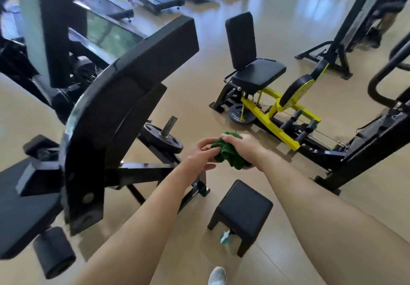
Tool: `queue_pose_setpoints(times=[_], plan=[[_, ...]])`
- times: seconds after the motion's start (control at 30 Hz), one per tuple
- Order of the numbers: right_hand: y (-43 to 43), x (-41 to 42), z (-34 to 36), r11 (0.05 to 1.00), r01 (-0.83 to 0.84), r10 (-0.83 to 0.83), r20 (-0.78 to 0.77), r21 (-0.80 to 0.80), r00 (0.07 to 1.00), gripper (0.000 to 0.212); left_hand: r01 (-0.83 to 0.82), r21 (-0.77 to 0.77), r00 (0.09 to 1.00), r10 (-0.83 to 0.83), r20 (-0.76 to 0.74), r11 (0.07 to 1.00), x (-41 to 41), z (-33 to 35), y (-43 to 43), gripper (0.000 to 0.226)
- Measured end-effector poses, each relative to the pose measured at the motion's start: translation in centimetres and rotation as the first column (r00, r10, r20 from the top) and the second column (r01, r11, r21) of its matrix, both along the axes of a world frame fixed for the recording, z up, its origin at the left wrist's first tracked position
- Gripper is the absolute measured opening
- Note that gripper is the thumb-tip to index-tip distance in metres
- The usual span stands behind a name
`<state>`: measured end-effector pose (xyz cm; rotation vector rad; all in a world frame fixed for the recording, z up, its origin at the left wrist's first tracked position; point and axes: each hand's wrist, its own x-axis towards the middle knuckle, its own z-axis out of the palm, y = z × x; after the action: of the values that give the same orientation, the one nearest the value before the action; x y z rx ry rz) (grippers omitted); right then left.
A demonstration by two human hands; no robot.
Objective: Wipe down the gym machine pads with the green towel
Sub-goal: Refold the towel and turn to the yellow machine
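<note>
Towel (230, 158) (green, bunched, partly hidden) is gripped in the right hand (241, 145) and pinched by the left hand (199, 155).

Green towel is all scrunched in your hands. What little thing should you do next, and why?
Probably carry the green towel left to the machine's black pad. Both the left hand and right hand hold it bunched in mid-air, touching no pad yet.

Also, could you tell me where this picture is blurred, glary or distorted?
Head view: the big black curved machine frame at left is motion-blurred; the crumpled green towel is fairly sharp; light glares on the glossy tan floor; straight edges bow near the borders.
</note>
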<state>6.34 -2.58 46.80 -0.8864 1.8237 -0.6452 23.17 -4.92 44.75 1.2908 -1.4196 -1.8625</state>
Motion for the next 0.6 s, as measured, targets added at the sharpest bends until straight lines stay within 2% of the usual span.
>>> queue_pose_setpoints(times=[0.13, 0.23, 0.43, 0.6], plan=[[-5.3, -5.2, 0.9, 0.993, -0.062, 0.062, 0.005, 0.102, 0.998, 0.053, -0.031, 0.012, 0.998, 0.030, 0.062, 0.999, -5.3, 0.0, -5.5, 0.024], [-8.9, -9.6, 1.2, 0.992, -0.071, 0.069, 0.028, 0.107, 0.997, 0.049, -0.056, 0.017, 0.995, 0.055, 0.083, 0.998, -9.5, 0.4, -9.1, 0.020], [-16.0, -20.3, -0.3, 0.990, -0.110, 0.109, 0.021, 0.084, 0.994, 0.032, -0.164, 0.069, 0.986, 0.162, 0.037, 0.984, -20.1, -0.7, -15.7, 0.020], [-22.4, -30.8, -1.4, 0.992, -0.120, 0.118, 0.054, 0.040, 0.992, 0.031, -0.281, 0.116, 0.957, 0.287, -0.038, 0.953, -30.6, -2.1, -20.9, 0.018]])
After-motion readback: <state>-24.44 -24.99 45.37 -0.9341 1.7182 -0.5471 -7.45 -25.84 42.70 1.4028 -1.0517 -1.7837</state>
